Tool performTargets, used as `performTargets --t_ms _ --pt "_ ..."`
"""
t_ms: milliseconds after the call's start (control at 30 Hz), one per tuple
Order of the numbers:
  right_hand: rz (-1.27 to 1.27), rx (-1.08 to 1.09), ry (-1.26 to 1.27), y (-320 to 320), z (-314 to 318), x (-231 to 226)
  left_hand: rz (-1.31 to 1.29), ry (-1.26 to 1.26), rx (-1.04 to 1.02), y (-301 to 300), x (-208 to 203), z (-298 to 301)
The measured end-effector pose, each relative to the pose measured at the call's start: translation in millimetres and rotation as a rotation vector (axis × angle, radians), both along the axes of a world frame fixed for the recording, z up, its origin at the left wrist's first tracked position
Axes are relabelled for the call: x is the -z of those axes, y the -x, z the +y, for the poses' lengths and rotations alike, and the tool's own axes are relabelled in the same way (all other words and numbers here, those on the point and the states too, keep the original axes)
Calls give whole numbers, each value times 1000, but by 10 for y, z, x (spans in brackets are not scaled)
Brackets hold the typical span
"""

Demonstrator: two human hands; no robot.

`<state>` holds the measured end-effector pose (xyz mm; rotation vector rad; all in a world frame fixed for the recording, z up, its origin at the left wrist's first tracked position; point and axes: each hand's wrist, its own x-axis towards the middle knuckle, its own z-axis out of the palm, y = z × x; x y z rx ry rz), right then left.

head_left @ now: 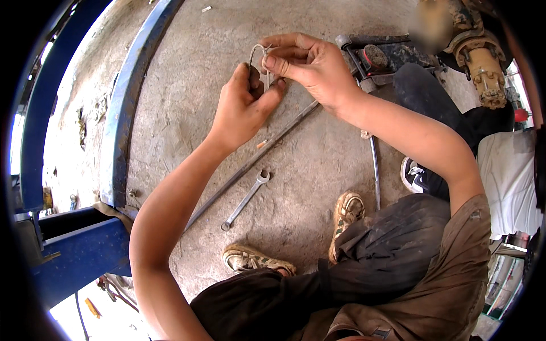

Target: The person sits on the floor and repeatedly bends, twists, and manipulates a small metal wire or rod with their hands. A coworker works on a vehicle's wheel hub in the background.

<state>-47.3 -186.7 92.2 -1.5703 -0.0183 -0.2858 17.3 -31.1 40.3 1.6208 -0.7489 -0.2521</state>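
Observation:
Both my hands are raised close together over the concrete floor, holding a thin pale cord (257,48) that bends into a small loop above my fingers. The fingers of my left hand (245,108) are curled, with the thumb pressed in on the lower part of the cord. My right hand (318,67) pinches the cord between thumb and fingers at the right side of the loop. Whether the cord is string or soft wire is hard to make out. My fingers hide parts of it.
A combination wrench (245,200) and a long metal bar (250,162) lie on the floor. Blue steel beams (122,108) stand at the left. A floor jack (392,57) and an axle hub (483,68) are at upper right, near a person in dark trousers (426,94).

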Motion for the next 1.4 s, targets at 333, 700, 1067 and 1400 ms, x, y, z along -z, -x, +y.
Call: performTargets --t_ms 333,700,1067,1400 --pt "126 -39 0 -77 -64 49 -92 -177 -127 87 -133 5" --pt "91 -148 -40 -134 19 -61 -41 -77 -101 58 -128 25" --pt "213 -302 -311 -164 70 -29 100 172 119 -59 -26 75" --pt "172 -42 163 -316 75 196 10 -162 -53 -143 58 98"
